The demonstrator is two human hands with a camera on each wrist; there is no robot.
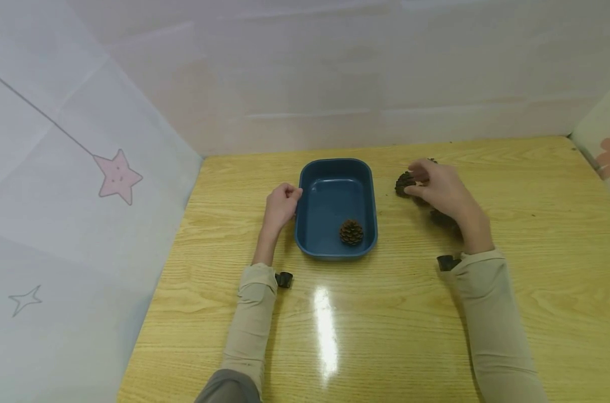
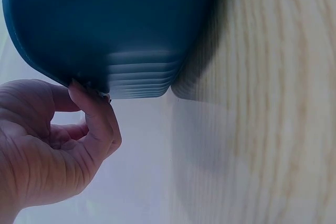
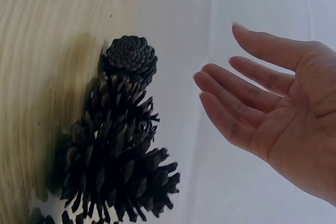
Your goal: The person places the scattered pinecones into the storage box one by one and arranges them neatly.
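A dark blue rectangular basin (image 1: 335, 254) stands on the table, with one brown pine cone (image 1: 352, 232) in its near right corner. My left hand (image 1: 281, 206) pinches the basin's left rim with curled fingers, as the left wrist view also shows. To the right of the basin, my right hand (image 1: 447, 191) hovers over a group of pine cones (image 3: 121, 156) and partly hides them in the head view. Its fingers are spread and lightly bent, apart from the cones, in the right wrist view. One smaller, tighter cone (image 3: 131, 56) sits at the basin end of the group.
The wooden table (image 1: 385, 324) meets a pale covered wall (image 1: 335, 73) behind the basin. Another wall with a pink star (image 1: 118, 176) runs along the left. Dark camera mounts (image 1: 284, 280) are at both wrists.
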